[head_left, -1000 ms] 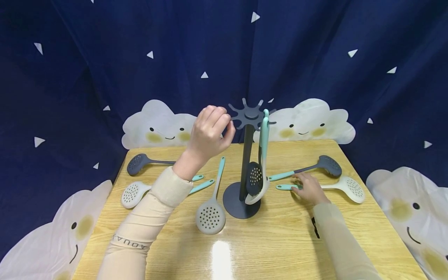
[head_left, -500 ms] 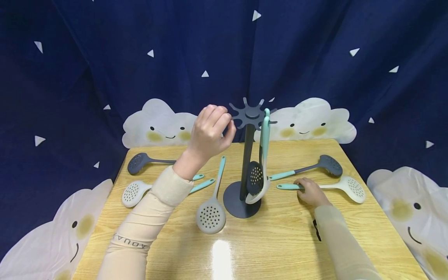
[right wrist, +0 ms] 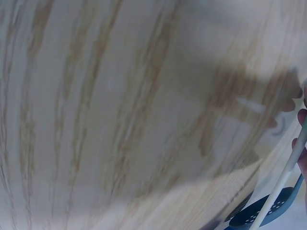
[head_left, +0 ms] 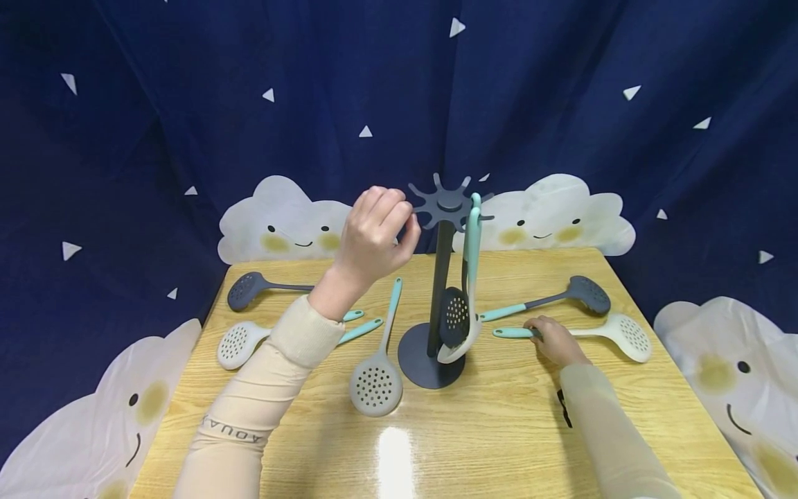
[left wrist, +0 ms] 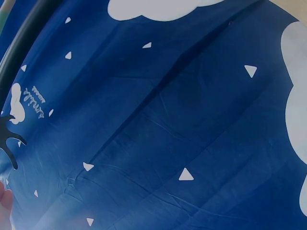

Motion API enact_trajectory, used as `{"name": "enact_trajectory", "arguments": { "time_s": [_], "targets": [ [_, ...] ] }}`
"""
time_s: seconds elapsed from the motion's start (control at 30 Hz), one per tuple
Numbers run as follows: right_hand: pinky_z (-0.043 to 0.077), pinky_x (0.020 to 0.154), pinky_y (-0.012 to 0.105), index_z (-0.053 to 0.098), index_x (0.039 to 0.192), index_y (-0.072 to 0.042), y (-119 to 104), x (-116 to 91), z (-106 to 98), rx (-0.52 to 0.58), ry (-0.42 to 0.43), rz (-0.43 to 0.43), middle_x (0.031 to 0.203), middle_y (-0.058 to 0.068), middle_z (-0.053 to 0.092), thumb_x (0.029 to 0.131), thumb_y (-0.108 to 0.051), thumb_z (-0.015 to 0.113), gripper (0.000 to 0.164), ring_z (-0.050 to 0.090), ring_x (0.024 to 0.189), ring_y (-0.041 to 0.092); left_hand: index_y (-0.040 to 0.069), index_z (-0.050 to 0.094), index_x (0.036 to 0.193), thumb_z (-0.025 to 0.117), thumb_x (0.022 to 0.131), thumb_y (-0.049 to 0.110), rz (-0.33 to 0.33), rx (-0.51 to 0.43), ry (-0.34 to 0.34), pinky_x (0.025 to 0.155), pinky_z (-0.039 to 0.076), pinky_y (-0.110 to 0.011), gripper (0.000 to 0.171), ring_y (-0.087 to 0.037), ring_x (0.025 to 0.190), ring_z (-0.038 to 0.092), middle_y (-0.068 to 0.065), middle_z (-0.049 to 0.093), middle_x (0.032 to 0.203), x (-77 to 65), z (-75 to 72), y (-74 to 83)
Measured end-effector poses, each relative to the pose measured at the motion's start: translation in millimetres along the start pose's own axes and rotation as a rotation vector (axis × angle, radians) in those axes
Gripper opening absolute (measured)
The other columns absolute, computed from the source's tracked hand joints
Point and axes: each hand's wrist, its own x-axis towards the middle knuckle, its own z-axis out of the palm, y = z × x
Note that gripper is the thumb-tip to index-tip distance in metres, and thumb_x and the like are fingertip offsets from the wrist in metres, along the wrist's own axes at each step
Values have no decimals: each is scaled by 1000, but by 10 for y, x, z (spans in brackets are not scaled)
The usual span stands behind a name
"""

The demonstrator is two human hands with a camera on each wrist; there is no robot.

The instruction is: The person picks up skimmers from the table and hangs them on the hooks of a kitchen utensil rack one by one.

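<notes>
White skimmer, mint-handled, round head pierced, long axis laid across counter, head pointed toward right edge, handle grasped by right grip, left grip's hold cannot be told

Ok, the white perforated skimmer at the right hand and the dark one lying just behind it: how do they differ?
Colour: the white skimmer has a pale head and shaft; the dark skimmer has both in slate blue.
Contact: the right hand grips the white skimmer, while no hand touches the dark skimmer.
Place: the white skimmer is nearer the person, the dark skimmer farther back.
Shared: perforated heads and mint handles pointing towards the stand.
</notes>
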Motion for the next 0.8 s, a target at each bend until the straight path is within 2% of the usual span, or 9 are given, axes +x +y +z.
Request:
{"name": "enact_trajectory", "arguments": {
  "time_s": [0.2, 0.37, 0.57, 0.8],
  "targets": [
    [49, 69, 43, 62, 101, -2, -10, -1, -6, -7, 33, -19, 90, 13, 60, 75, 5, 67, 28, 59, 81, 30, -1, 50, 70, 52, 73, -3, -3, 2, -4, 62, 42, -36, 5, -29, 68, 46, -13, 52, 74, -8, 0, -1],
    [50, 71, 44, 62, 103, -1, -38, 11, -59, -21, 81, -5, 96, 18, 61, 76, 4, 67, 27, 59, 85, 34, -1, 50, 69, 52, 73, -3, -5, 2, -1, 62, 42, -36, 5, -29, 68, 46, -13, 52, 74, -11, -3, -3],
    [49, 67, 46, 59, 112, -5, -188, 51, -250, -22, 121, 86, 109, 20, 58, 81, 5, 60, 33, 59, 86, 37, -1, 50, 70, 52, 73, -3, 0, -2, -3, 62, 42, -36, 5, -29, 69, 46, -13, 52, 75, -3, -4, -6],
    [47, 68, 48, 56, 113, 1, -413, 134, -510, -12, 265, 112, 98, 23, 56, 81, 5, 61, 33, 56, 86, 38, -1, 50, 70, 53, 73, -3, 3, -1, 5, 62, 42, -36, 4, -29, 69, 47, -14, 53, 75, 11, -3, -4]
  ]
}}
